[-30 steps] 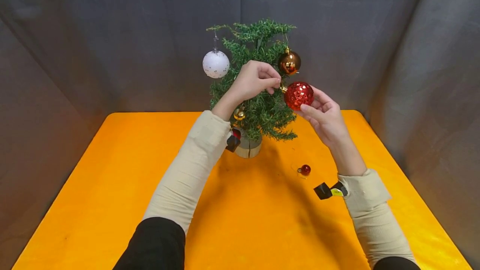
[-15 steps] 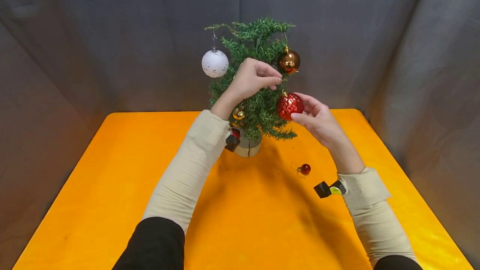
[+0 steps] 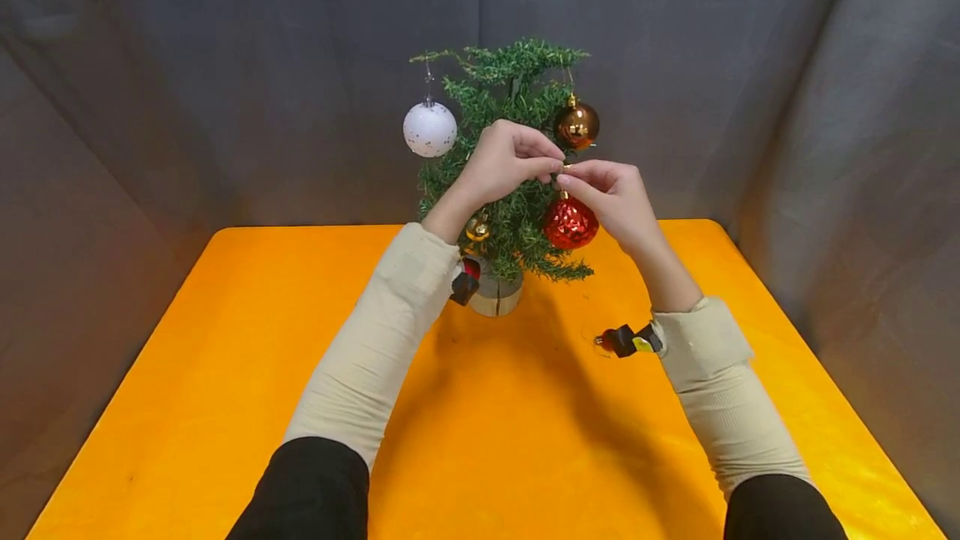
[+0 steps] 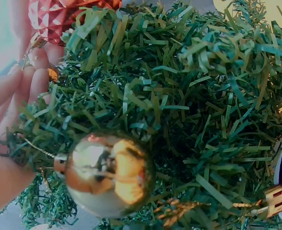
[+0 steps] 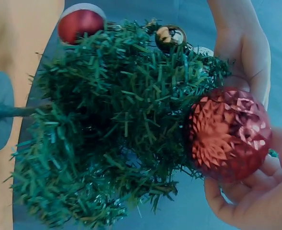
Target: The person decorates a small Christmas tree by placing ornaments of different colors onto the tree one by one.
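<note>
A large faceted red bauble (image 3: 572, 223) hangs at the right front of a small green Christmas tree (image 3: 517, 240). My left hand (image 3: 506, 158), in front of the tree's middle, pinches a branch tip; foliage and fingers partly cover the grip. Just above the bauble's gold cap, my right hand (image 3: 613, 194) pinches its thin hanging string, the fingertips of both hands almost meeting. The left wrist view shows that string (image 4: 24, 61) running from the cap to the fingertips. In the right wrist view, the red bauble (image 5: 231, 136) covers part of the fingers.
White (image 3: 430, 129) and copper-brown (image 3: 577, 125) baubles hang high on either side; a small gold one (image 3: 477, 228) hangs lower. A small red bauble (image 3: 602, 341) lies on the orange table (image 3: 487, 457), partly behind the right wrist camera (image 3: 624, 341). Grey curtains stand behind.
The red bauble has moved down and left to hang below the left fingers. My right hand has let go of its ball and moved up to its string. The left hand stays nearly still.
</note>
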`<state>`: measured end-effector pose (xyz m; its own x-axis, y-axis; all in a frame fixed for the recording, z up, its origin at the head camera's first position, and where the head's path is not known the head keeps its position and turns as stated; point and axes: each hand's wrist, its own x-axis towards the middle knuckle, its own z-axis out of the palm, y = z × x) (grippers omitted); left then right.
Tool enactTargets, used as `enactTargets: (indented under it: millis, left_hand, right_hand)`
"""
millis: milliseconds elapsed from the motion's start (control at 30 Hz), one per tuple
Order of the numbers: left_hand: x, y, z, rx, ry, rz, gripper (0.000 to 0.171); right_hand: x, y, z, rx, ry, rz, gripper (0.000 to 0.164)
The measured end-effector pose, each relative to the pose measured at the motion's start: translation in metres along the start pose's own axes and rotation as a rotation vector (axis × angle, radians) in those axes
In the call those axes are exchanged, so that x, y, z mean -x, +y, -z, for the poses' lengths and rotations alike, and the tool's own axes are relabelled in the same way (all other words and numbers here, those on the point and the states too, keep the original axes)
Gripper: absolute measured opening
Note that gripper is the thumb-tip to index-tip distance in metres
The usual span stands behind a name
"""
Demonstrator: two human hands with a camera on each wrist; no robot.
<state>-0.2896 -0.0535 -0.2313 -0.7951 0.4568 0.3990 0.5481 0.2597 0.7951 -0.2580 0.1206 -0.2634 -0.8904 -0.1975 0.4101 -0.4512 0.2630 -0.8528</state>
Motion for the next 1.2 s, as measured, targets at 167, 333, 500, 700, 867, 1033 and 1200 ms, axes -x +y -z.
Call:
enactTargets:
  millis: [167,333,500,700,867,1033,1200]
  left_hand:
    - [0.002,-0.001,0.003,0.009,0.035,0.003,0.011]
    - [0.004,-0.003,0.005,0.0,0.06,0.029,0.01]
    - [0.004,-0.005,0.006,0.045,0.04,0.048,0.01]
    - [0.005,-0.007,0.008,0.128,0.023,0.079,0.009]
    - [0.005,-0.009,0.006,0.15,0.045,0.071,0.009]
    - [0.002,-0.006,0.003,-0.044,0.144,0.02,0.011]
    - [-0.001,-0.001,-0.001,-0.197,0.243,-0.005,0.011]
  right_hand:
    - [-0.014,-0.002,-0.002,-0.071,-0.008,-0.067,0.02]
    - [-0.018,0.002,-0.005,-0.301,-0.005,-0.157,0.011]
    - [-0.017,0.005,-0.01,-0.479,-0.022,-0.187,0.012]
    - [-0.02,0.005,-0.014,-0.509,0.001,-0.184,0.014]
    - [-0.023,0.008,-0.019,-0.576,0.065,-0.145,0.016]
    - [-0.025,0.013,-0.027,-0.626,0.178,-0.042,0.017]
    - [-0.029,0.014,-0.033,-0.619,0.279,0.043,0.017]
